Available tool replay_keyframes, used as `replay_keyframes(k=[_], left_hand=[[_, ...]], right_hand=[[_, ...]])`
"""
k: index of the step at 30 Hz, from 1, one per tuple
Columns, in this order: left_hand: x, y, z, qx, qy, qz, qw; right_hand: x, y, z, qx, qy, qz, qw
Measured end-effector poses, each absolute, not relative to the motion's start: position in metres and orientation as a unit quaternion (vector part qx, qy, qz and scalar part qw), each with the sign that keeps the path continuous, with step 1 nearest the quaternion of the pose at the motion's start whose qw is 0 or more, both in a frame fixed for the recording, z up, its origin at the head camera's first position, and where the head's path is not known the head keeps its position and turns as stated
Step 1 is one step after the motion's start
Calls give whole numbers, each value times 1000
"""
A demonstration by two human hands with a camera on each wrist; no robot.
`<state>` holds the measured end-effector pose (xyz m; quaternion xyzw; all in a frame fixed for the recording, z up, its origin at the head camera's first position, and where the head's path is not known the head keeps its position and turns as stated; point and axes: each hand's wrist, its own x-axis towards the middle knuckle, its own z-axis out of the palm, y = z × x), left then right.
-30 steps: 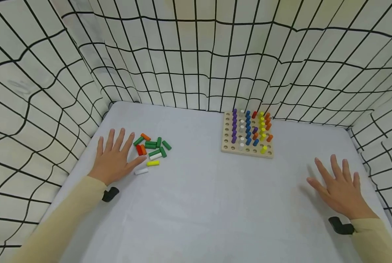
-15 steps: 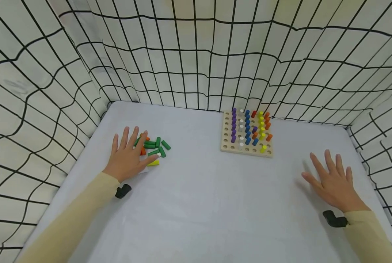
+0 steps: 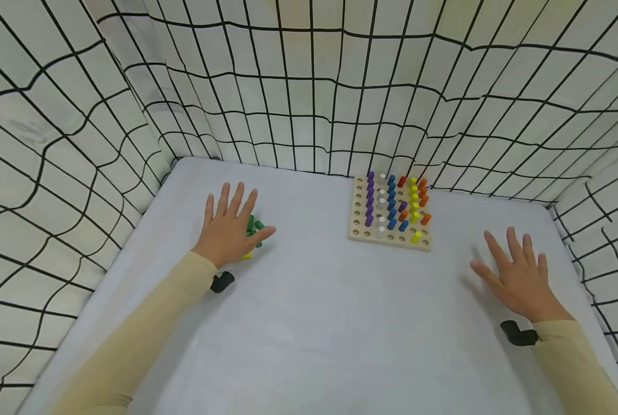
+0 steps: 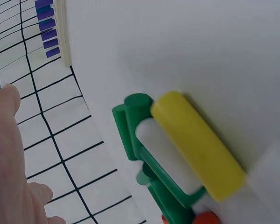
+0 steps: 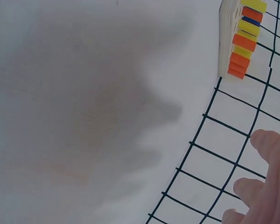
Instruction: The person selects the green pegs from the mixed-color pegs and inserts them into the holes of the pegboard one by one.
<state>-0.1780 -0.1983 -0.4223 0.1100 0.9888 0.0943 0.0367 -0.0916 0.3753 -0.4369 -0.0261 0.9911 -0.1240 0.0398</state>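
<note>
My left hand (image 3: pixel 229 227) hovers with spread fingers over a pile of loose pegs and hides most of it in the head view. Green pegs (image 3: pixel 259 225) peek out beyond the thumb. Up close in the left wrist view lie a yellow peg (image 4: pixel 199 145), a white peg (image 4: pixel 168 154) and several green pegs (image 4: pixel 138 108), apart from the hand. My right hand (image 3: pixel 521 279) is held above the table's right side, fingers spread, holding nothing. Between the hands, farther back, a wooden pegboard (image 3: pixel 390 236) bears purple, white, blue, red, yellow and orange pegs; some holes are bare.
The white-covered table (image 3: pixel 329 323) runs between both arms. Black netting (image 3: pixel 311 80) over pale walls closes it in at the back and both sides. The pegboard stands near the back edge. A black wrist mount (image 3: pixel 222 282) sits under the left wrist, another under the right.
The left hand has moved right and slightly away, from beside the loose pegs to above them. My right hand has shifted a little left and forward. The pegboard stays put.
</note>
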Motion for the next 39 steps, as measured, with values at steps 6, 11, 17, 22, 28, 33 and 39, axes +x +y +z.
replay_keyframes(k=[6, 11, 17, 22, 28, 33, 39], left_hand=[[-183, -183, -423, 119, 988, 97, 34], [-187, -172, -426, 121, 987, 99, 31], [-196, -152, -429, 128, 986, 100, 35], [-201, -135, -433, 133, 986, 98, 37], [-207, -117, -440, 144, 984, 100, 40], [-211, -105, -445, 147, 983, 101, 44], [-213, -93, -450, 152, 982, 99, 52]], right_hand=[[-100, 370, -440, -32, 991, -123, 40], [-109, 365, -443, -32, 991, -122, 43], [-117, 363, -446, -24, 991, -121, 60], [-127, 357, -448, -26, 988, -133, 68], [-136, 350, -452, -26, 987, -142, 76], [-143, 343, -454, -27, 985, -143, 90], [-149, 335, -454, -32, 985, -137, 99]])
